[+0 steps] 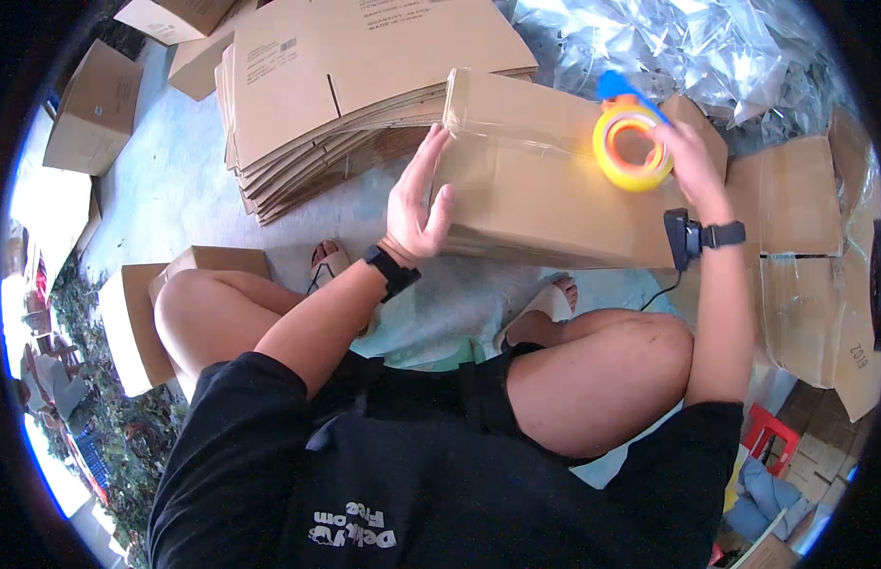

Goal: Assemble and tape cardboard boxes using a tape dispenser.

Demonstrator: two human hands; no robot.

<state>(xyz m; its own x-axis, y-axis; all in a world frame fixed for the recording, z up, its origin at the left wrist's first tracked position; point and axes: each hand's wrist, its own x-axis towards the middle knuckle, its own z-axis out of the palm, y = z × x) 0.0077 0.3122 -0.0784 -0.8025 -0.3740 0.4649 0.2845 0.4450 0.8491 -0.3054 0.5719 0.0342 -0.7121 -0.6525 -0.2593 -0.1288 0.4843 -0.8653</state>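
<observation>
Now 2 hands (pixel 417 204), 1 box (pixel 544 190), 1 tape roll (pixel 632 147)

the box (pixel 544 180) lies in front of the knees, the flat carton stack (pixel 336 85) to its far left, plastic bags (pixel 706 47) far right, the tape roll (pixel 632 147) on the box's right end.

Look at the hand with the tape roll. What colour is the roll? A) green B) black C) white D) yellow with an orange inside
D, since the tape roll under the right hand is yellow with an orange inner ring and a blue handle, resting on the cardboard box that the left hand steadies at its end.
</observation>
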